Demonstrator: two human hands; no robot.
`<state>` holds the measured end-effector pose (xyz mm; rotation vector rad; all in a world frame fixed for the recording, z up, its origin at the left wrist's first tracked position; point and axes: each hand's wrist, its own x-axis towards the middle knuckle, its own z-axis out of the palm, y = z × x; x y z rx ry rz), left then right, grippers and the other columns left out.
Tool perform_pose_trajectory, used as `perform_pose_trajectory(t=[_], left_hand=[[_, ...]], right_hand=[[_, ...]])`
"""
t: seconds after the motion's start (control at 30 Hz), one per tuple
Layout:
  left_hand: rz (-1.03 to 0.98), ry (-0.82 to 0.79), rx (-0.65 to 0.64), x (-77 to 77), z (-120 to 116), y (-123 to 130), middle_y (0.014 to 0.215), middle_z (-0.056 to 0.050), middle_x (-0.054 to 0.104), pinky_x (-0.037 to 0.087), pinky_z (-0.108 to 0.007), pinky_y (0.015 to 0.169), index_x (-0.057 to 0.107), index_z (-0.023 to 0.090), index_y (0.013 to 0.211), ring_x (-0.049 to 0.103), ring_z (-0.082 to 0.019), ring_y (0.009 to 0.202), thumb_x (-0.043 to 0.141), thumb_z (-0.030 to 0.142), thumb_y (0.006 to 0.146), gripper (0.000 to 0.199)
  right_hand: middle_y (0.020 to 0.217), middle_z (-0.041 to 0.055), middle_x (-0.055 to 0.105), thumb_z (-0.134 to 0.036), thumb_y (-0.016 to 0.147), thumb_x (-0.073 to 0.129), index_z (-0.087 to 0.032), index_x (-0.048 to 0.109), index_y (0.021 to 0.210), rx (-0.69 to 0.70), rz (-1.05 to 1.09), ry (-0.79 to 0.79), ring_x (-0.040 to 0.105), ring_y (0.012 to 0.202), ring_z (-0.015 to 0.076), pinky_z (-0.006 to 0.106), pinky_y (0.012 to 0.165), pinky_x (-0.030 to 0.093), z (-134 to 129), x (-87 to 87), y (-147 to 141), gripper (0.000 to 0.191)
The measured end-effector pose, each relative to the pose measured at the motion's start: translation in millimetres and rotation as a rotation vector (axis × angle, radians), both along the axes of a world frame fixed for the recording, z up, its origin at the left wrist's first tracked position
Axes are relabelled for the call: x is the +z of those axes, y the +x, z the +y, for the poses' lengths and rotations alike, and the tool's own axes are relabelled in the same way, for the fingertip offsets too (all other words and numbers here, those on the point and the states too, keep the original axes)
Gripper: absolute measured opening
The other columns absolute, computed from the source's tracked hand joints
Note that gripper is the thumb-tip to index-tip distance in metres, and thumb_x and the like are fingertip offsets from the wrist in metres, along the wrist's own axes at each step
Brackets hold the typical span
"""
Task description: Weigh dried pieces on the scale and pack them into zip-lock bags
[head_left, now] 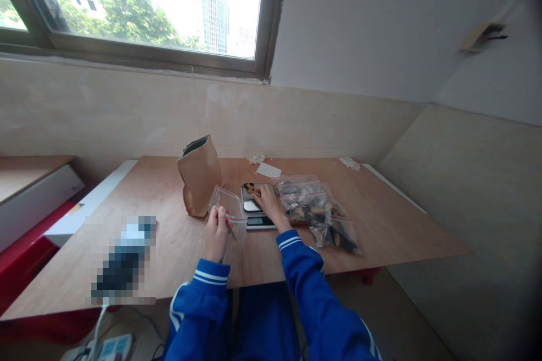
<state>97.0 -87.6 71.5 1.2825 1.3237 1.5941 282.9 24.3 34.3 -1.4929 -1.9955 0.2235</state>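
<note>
A small digital scale (253, 203) with a shiny plate and a lit display lies on the wooden table. Brown and dark dried pieces (249, 187) rest at the back of its plate. My right hand (267, 203) reaches over the scale, its fingers at these pieces; whether they grip any is too small to tell. My left hand (217, 227) is closed on the edge of a clear zip bag (231, 201), left of the scale. Filled clear bags (309, 203) with dark and brown pieces lie just right of the scale.
An upright brown paper bag (201, 177) stands behind my left hand. A white card (268, 170) lies behind the scale. Crumpled white scraps (349, 163) sit by the wall. At the left, a pixelated object (122, 259) lies near the table (169, 276) edge, with a white cable below.
</note>
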Motion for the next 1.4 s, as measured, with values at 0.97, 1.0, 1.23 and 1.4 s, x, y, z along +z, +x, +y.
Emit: perform_pose_trajectory(t=[0.97,1.0,1.23,1.4], left_hand=[[-0.094,-0.01,-0.021,-9.9,-5,17,0.058,0.002,0.053,0.044,-0.029,0.056,0.046,0.021,0.078,0.054,-0.015,0.053,0.04,0.065,0.088,0.045],[-0.102,-0.009,-0.013,-9.4,-5,16,0.058,0.002,0.052,0.044,-0.029,0.056,0.045,0.022,0.077,0.053,-0.015,0.053,0.04,0.064,0.088,0.045],[-0.099,-0.015,0.019,-9.1,-4,11,0.058,0.003,0.052,0.044,-0.029,0.059,0.043,0.023,0.074,0.053,-0.015,0.054,0.04,0.065,0.088,0.045],[-0.098,-0.013,0.009,-9.0,-3,9,0.056,0.003,0.052,0.044,-0.03,0.06,0.042,0.023,0.072,0.053,-0.015,0.054,0.039,0.064,0.089,0.045]], right_hand=[[0.084,0.0069,0.07,-0.044,0.091,0.057,-0.017,0.062,0.083,0.168,0.125,-0.272,0.064,0.08,0.0186,0.027,0.07,0.045,-56,134.2,-97,0.028],[0.084,0.0068,0.069,-0.047,0.092,0.054,-0.017,0.061,0.083,0.165,0.145,-0.282,0.064,0.08,0.0181,0.027,0.07,0.045,-55,133.7,-97,0.032],[0.089,0.0057,0.068,-0.062,0.095,0.031,-0.016,0.064,0.095,0.215,0.361,-0.34,0.063,0.086,0.0165,0.026,0.077,0.046,-50,118.8,-95,0.057],[0.09,0.0075,0.068,-0.057,0.097,0.031,-0.014,0.066,0.1,0.23,0.498,-0.357,0.062,0.077,0.0154,0.027,0.072,0.049,-36,107.3,-84,0.055]])
